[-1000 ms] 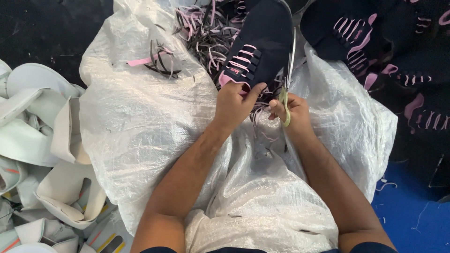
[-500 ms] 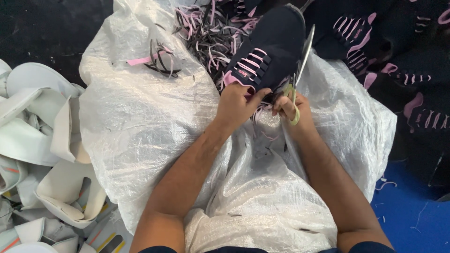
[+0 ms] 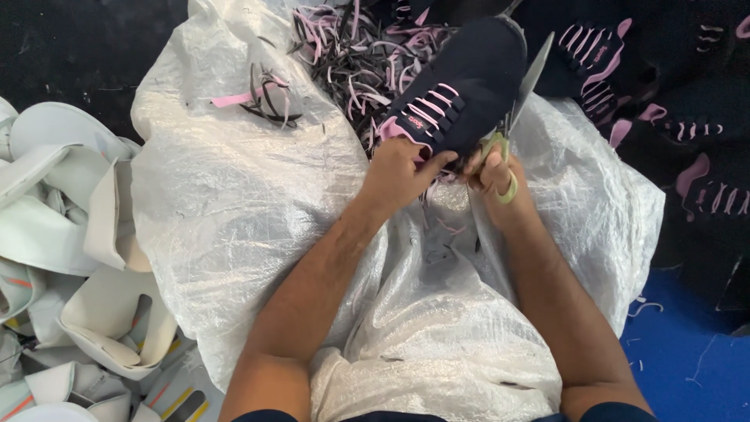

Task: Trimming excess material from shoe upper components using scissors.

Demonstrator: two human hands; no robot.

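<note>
Navy fabric shoe upper (image 3: 461, 86) w/ pink lace loops sits at top centre, held over a white woven plastic sack (image 3: 258, 211) spread across the lap; left hand (image 3: 402, 173) is clamped on its lower edge, thumb on top; right hand (image 3: 496, 176) is closed round pale green-handled scissors (image 3: 517, 109), blade pointing up beside the upper's right edge (blades' gap can't be judged); a small pink label marks the upper near the laces; pink & dark trimmings (image 3: 351, 55) heaped behind on the sack; more navy-pink uppers (image 3: 656, 101) piled right; white soles (image 3: 70, 234) stacked left; blue floor (image 3: 687, 352) lower right.
</note>
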